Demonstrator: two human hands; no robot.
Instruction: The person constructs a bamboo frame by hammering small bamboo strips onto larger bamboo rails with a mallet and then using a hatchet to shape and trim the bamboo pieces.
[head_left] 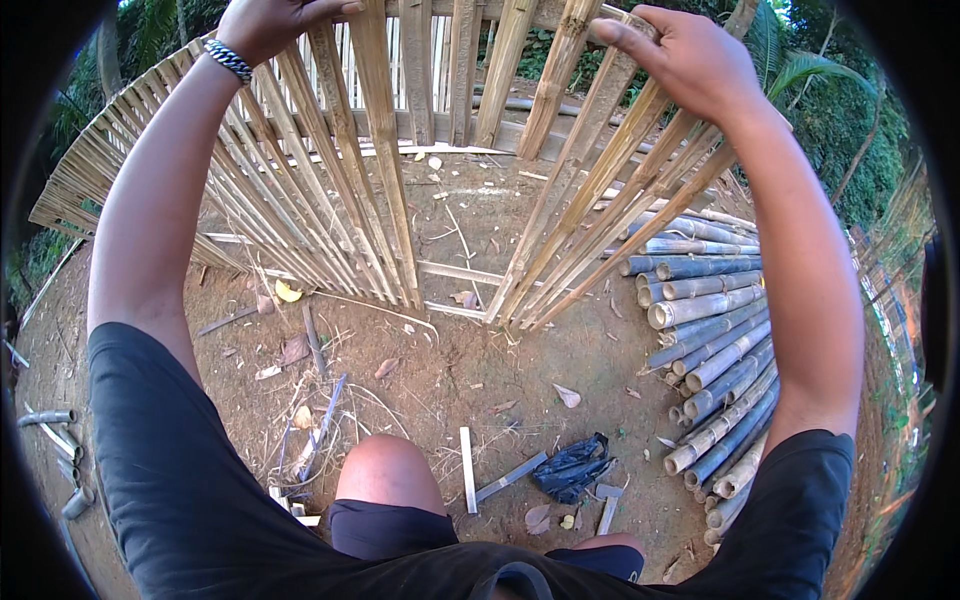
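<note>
A panel of upright bamboo slats [388,140] stands in front of me, fanned out by the lens, with a gap between the slats in its middle. At its upper left, my left hand [262,25], with a chain bracelet at the wrist, is closed on the top of the panel, thumb lying along it. The frame's upper edge cuts off some of its fingers. My right hand [700,65] grips the top at the right, its thumb over the end of one slat and its fingers bent behind. Both arms are raised and spread wide.
On the right lies a stack of bamboo poles [705,300]. A black plastic bag [575,468], short wooden pieces [467,470] and dry leaves litter the dirt floor near my knees. More slat panels [110,150] curve away at the left. Cut bamboo pieces [75,500] lie far left.
</note>
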